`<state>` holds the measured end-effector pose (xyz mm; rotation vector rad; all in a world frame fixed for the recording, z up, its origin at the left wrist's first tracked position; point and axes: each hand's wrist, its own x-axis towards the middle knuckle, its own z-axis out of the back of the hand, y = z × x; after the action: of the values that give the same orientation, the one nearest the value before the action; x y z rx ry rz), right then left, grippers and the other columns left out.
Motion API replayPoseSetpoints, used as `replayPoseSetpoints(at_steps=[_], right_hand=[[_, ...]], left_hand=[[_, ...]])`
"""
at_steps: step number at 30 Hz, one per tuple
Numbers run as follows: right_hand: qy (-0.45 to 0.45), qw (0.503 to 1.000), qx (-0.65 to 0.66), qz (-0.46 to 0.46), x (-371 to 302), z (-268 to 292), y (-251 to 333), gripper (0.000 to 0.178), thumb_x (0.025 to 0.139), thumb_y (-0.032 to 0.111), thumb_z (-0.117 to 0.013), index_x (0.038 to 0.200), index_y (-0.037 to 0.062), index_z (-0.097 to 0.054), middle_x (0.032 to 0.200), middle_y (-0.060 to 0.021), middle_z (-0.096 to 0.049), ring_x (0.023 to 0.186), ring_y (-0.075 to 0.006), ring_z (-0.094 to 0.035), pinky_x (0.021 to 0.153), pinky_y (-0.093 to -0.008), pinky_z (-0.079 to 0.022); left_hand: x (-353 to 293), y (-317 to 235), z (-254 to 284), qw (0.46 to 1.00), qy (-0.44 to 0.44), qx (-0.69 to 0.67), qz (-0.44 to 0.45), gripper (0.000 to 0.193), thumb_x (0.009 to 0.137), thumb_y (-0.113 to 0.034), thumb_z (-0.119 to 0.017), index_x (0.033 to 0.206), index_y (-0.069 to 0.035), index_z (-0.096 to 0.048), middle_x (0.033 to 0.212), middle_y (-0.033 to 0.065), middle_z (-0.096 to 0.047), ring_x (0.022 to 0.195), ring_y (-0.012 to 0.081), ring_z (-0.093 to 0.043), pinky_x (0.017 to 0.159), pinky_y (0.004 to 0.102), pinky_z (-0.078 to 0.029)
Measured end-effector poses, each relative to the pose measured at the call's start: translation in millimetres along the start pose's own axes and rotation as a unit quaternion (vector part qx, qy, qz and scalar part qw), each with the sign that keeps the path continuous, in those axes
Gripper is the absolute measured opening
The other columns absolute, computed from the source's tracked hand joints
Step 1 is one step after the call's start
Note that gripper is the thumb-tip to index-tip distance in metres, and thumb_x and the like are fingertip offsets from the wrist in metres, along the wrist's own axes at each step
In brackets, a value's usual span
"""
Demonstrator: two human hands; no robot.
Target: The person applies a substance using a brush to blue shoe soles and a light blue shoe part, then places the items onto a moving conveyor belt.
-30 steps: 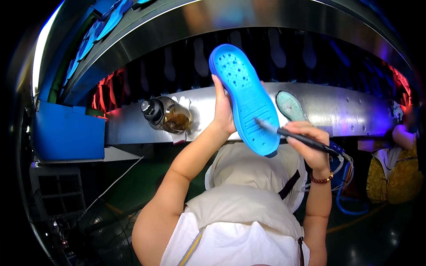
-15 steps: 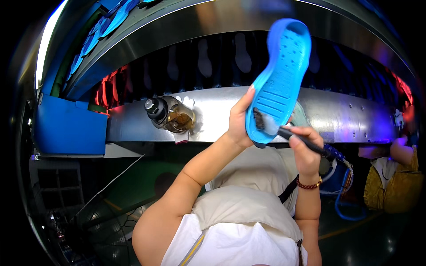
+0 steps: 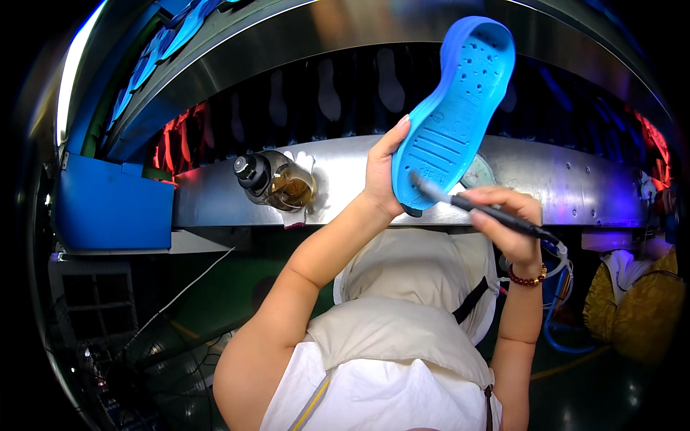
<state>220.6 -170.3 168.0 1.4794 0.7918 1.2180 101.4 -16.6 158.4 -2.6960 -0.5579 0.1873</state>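
Observation:
A bright blue shoe sole [image 3: 454, 118] is held up at a tilt, its hollow inner side toward me. My left hand [image 3: 382, 172] grips its near end from the left, thumb along the rim, the other fingers mostly hidden underneath. My right hand [image 3: 514, 219] is closed around the black handle of a brush [image 3: 494, 212], which has a tube or cable at its back end. The brush tip lies over the near end of the sole, below the row of ridges; the bristles are blurred, and I cannot tell whether they touch.
On the metal ledge [image 3: 345, 172], a dark-capped bottle [image 3: 277, 183] of brownish liquid stands left of my hands. A pale green round thing [image 3: 478, 172] sits behind the sole. Dark sole shapes [image 3: 328, 90] line the recess beyond. Another person in yellow [image 3: 632, 305] is at the right.
The sole has moved slightly up, its far end shifting right. My right hand has drawn right and a little up, and the bristles look narrower, less spread on the sole.

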Motion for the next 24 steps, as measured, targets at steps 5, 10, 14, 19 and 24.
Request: replayPoseSetpoints(at_steps=[5, 10, 14, 19, 24], right_hand=[[0.002, 0.999, -0.027, 0.033, 5, -3, 5, 0.017, 0.068, -0.005, -0.062, 0.085, -0.0029, -0.061, 0.089, -0.0163, -0.063, 0.083, -0.0211, -0.061, 0.074, -0.0286, -0.048], [0.217, 0.966, -0.084, 0.11, -1, -13, 24, 0.022, 0.064, -0.003, -0.066, 0.085, 0.0004, -0.063, 0.087, -0.014, -0.064, 0.084, -0.0233, -0.062, 0.074, -0.0296, -0.049], [0.09, 0.983, -0.152, 0.054, 1, 7, 18, 0.02, 0.068, -0.003, -0.064, 0.087, 0.0007, -0.063, 0.088, -0.0127, -0.064, 0.086, -0.0242, -0.062, 0.075, -0.0297, -0.049], [0.255, 0.949, -0.184, 0.029, -1, 16, 25, 0.018, 0.069, 0.0, -0.064, 0.087, 0.0023, -0.063, 0.089, -0.0116, -0.064, 0.085, -0.0229, -0.062, 0.074, -0.0293, -0.05], [0.248, 0.943, -0.222, -0.009, -3, 27, 15, 0.016, 0.069, 0.001, -0.064, 0.085, 0.0017, -0.062, 0.087, -0.0112, -0.064, 0.083, -0.0236, -0.062, 0.074, -0.0293, -0.049]], left_hand=[[6, -11, -4, 0.998, 0.017, 0.001, 0.055, 0.047, 0.087, -0.035, -0.039, 0.117, 0.0, -0.045, 0.11, 0.0181, -0.054, 0.095, 0.0278, -0.057, 0.084, 0.0405, -0.046], [6, -20, 4, 0.977, -0.001, -0.019, 0.213, 0.052, 0.086, -0.04, -0.04, 0.118, 0.0, -0.046, 0.115, 0.0209, -0.05, 0.098, 0.0348, -0.054, 0.084, 0.0487, -0.043], [6, -19, -5, 0.962, -0.032, 0.138, 0.233, 0.049, 0.081, -0.034, -0.053, 0.114, 0.002, -0.048, 0.107, 0.0195, -0.054, 0.095, 0.0275, -0.056, 0.083, 0.0357, -0.046], [-3, -21, 1, 0.887, -0.048, 0.307, 0.342, 0.057, 0.08, -0.039, -0.055, 0.117, 0.003, -0.046, 0.109, 0.0218, -0.051, 0.09, 0.0252, -0.056, 0.075, 0.0322, -0.048], [-3, -22, -9, 0.843, -0.033, 0.4, 0.358, 0.061, 0.079, -0.044, -0.055, 0.117, 0.003, -0.046, 0.109, 0.0228, -0.051, 0.094, 0.0253, -0.055, 0.072, 0.0298, -0.049]])
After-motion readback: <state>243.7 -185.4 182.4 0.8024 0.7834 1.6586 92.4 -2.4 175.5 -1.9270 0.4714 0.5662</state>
